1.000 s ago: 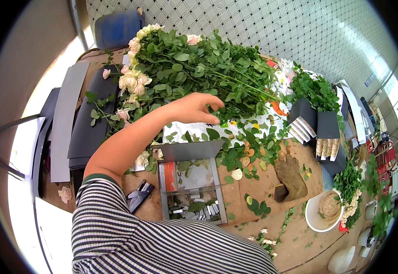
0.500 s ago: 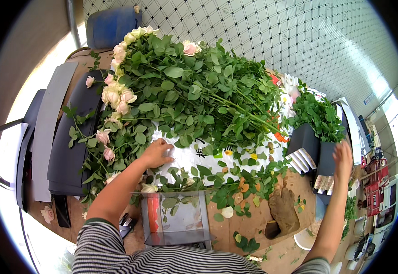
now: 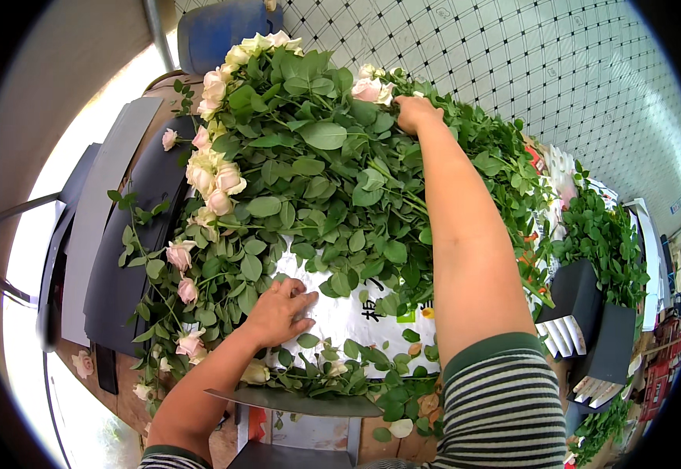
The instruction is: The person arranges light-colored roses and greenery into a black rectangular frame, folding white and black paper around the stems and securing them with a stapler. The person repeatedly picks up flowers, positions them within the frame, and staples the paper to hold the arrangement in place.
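A big heap of cut roses with dense green leaves (image 3: 309,164) covers the middle of the table. Pale cream and pink rose heads (image 3: 214,181) line its left side. My right arm stretches across the heap to its far side. There my right hand (image 3: 419,115) reaches into the leaves beside a pale pink rose (image 3: 372,91); foliage hides its fingertips, so any grip is unclear. Nearer to me, my left hand (image 3: 279,313) rests on a white printed plastic sheet (image 3: 329,316). Its fingers are slightly bent and apart, with nothing in them.
Dark sheets (image 3: 133,258) and a grey board (image 3: 106,219) lie at the left. A blue container (image 3: 227,35) stands behind. At the right are black boxes (image 3: 571,301) and another leafy bunch (image 3: 602,242). A transparent-topped stand (image 3: 301,430) is close to me.
My right hand has swung from beside the black boxes on the right to the far side of the rose heap. My left hand stays on the white sheet. The view has shifted.
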Demonstrator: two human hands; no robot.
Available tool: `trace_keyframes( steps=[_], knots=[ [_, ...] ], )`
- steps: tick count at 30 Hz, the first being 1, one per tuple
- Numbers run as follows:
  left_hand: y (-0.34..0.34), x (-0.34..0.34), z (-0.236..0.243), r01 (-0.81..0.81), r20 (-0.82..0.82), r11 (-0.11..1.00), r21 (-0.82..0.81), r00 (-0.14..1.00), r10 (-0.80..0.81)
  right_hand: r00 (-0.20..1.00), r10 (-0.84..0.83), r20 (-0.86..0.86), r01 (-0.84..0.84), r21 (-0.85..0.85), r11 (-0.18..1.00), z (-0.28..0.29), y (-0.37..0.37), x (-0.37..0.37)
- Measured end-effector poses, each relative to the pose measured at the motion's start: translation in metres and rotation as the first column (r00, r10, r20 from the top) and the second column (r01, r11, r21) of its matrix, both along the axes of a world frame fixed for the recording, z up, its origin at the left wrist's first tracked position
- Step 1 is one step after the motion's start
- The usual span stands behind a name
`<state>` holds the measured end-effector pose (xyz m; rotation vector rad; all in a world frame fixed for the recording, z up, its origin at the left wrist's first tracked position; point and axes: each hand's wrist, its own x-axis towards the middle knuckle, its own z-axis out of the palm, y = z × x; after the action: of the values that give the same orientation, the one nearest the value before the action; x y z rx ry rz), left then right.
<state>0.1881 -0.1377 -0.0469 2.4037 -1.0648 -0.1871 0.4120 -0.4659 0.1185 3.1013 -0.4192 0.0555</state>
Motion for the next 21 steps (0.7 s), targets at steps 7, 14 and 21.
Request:
trace_keyframes(
  steps=[7, 14, 21],
  knots=[
    [-0.003, 0.0, 0.006, -0.023, -0.037, 0.998, 0.055, 0.999, 0.025, 0.924, 0.329, -0.194, -0.278, 0.251, 0.927, 0.034, -0.081, -0.023],
    [-0.009, 0.002, 0.006, -0.021, -0.017, 0.998, 0.058, 1.0, 0.022, 0.931, 0.365, -0.02, -0.364, 0.028, 0.931, -0.004, -0.085, -0.05],
    [-0.007, 0.001, 0.001, -0.009, -0.07, 0.999, 0.036, 0.997, 0.012, 0.811, -0.095, 0.577, -0.134, 0.342, 0.93, 0.075, -0.138, -0.108]
  ],
)
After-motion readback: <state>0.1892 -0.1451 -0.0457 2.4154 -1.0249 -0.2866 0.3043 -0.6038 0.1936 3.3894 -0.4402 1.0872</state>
